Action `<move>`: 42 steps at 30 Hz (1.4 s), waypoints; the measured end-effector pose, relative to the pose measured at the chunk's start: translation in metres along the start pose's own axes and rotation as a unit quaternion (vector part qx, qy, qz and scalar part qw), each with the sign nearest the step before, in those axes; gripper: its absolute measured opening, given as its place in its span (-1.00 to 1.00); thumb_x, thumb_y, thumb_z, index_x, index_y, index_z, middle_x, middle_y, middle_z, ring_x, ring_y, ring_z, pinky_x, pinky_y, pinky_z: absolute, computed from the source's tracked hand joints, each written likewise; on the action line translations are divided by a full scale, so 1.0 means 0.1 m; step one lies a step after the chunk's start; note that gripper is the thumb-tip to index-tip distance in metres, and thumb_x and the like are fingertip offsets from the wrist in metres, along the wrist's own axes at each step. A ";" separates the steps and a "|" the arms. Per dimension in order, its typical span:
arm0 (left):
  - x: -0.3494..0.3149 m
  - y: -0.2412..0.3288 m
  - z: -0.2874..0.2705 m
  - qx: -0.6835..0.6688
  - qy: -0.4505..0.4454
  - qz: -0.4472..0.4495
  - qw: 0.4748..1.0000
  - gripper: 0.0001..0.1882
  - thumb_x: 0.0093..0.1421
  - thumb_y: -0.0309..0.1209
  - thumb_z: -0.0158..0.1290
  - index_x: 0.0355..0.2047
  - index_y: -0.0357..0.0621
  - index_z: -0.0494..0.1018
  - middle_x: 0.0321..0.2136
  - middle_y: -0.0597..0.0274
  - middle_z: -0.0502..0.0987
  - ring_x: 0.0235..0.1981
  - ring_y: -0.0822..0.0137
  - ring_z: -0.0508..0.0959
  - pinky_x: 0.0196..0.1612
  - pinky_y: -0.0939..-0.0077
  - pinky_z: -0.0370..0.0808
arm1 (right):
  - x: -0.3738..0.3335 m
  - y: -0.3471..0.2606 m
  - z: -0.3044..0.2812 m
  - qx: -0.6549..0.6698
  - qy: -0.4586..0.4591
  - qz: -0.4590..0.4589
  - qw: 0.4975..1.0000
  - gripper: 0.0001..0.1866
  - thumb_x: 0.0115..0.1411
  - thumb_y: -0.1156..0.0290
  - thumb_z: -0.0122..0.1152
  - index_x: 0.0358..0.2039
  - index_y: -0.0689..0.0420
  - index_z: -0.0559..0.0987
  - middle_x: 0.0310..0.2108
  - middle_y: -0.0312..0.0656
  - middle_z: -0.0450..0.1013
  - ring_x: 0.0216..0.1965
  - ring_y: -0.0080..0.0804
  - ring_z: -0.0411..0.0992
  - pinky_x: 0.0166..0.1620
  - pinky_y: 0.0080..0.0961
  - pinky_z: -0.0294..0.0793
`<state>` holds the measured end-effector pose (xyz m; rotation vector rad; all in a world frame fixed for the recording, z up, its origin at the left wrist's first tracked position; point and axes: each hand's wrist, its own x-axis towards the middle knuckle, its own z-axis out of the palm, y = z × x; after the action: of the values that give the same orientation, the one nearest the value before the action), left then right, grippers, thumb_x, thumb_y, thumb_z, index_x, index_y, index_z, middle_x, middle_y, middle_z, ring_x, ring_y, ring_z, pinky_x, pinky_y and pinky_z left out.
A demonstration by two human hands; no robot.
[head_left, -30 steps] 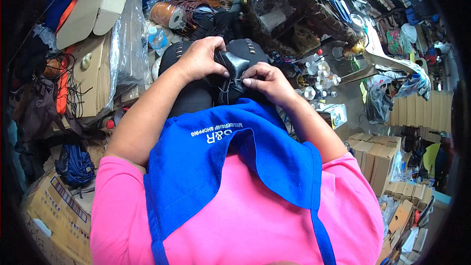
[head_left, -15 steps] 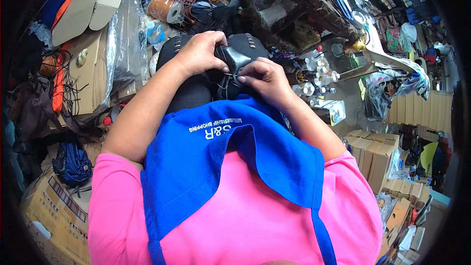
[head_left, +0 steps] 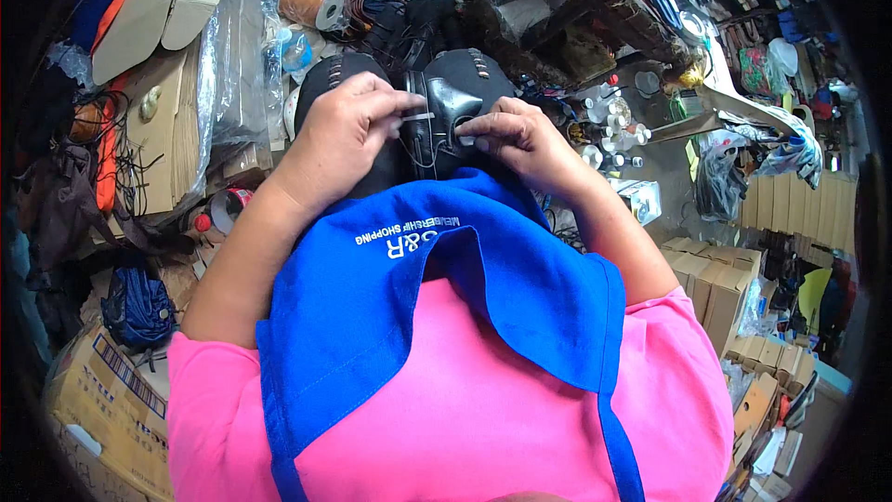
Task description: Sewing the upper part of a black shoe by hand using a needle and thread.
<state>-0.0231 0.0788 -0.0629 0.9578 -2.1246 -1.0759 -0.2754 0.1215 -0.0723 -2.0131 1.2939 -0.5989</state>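
A shiny black leather piece (head_left: 452,99), shaped somewhat like part of a shoe, rests between my knees. At its left side my left hand (head_left: 358,125) pinches a thin, pale, needle-like strip (head_left: 418,117) between thumb and fingers. Dark thread (head_left: 415,160) hangs in a loop below the leather. My right hand (head_left: 516,137) lies against the leather's right side, its fingers and thumb drawn together there. Whatever those right fingertips grip is too small to make out.
A blue apron (head_left: 372,260) covers my lap. Off to the left are an orange-brown thread spool (head_left: 311,5), a plastic bottle (head_left: 295,48) and cardboard sheets (head_left: 167,0). Small bottles (head_left: 613,121) cluster on the right, with stacked cardboard boxes (head_left: 711,284) nearer me.
My left hand has left the leather's top edge and moved left and nearer me, with the pale strip now showing in it. The right hand has shifted slightly right; more of the leather shows.
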 end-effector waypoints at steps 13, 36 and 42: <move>-0.04 -0.02 0.05 0.140 0.044 0.104 0.984 -0.85 -0.02 -0.59 0.12 -0.38 -0.16 0.51 -0.45 0.17 0.48 -0.38 0.16 0.51 -0.33 0.40 0.45 | -0.06 -0.01 0.00 -0.067 -0.019 0.025 0.997 -0.69 0.03 0.47 0.17 -0.21 -0.19 0.61 -0.45 -0.30 0.40 -0.29 -0.33 0.37 -0.11 -0.36 0.23; -0.01 -0.08 0.12 0.135 -0.001 0.141 0.981 -0.72 -0.11 -0.65 0.10 -0.36 -0.06 0.57 -0.54 0.20 0.32 -0.48 0.24 0.40 -0.37 0.42 0.38 | 0.07 0.14 -0.06 0.090 -0.078 0.048 0.992 -0.77 0.06 0.53 0.18 -0.24 0.04 0.64 -0.47 -0.36 0.33 -0.31 -0.53 0.28 -0.14 -0.56 0.27; -0.01 -0.25 0.13 0.060 -0.020 0.087 0.994 -0.69 -0.10 -0.66 0.10 -0.33 -0.04 0.59 -0.56 0.26 0.33 -0.46 0.33 0.39 -0.35 0.52 0.36 | 0.07 0.18 0.01 0.052 -0.049 0.008 0.997 -0.77 0.04 0.48 0.23 -0.25 0.02 0.64 -0.51 -0.36 0.37 -0.35 -0.51 0.31 -0.14 -0.54 0.27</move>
<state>-0.0238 0.0746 -0.0905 0.7927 -2.2794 -0.8961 -0.2833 0.1102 -0.0859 -1.9221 1.1943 -0.5412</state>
